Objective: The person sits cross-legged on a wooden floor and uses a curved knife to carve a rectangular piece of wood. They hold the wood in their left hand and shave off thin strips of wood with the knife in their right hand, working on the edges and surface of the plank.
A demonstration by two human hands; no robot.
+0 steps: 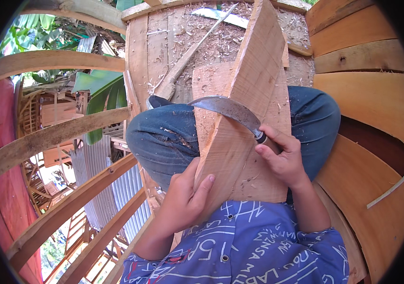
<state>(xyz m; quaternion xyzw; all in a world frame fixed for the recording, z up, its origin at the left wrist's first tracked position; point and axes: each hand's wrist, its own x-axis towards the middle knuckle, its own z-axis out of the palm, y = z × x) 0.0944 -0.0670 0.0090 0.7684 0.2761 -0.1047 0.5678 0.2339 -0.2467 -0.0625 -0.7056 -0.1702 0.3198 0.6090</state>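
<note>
My right hand (283,155) is wrapped round the handle of a curved knife (230,108). Its broad grey blade reaches left across the edge of a thick wooden plank (259,71), appearing to touch that edge. The plank stands tilted on its side, running from my belly to far beyond my knees. My left hand (186,191) grips the plank's near left end, thumb on the face and fingers partly hidden behind it. Beneath the plank, a flat wooden board (263,182) lies across my lap.
Wood shavings (183,28) litter the plank floor ahead, where a long stick (188,61) lies. Slatted wooden railings (64,125) run along the left, with corrugated metal sheets (93,180) below. A wall of wooden boards (368,99) rises close on the right.
</note>
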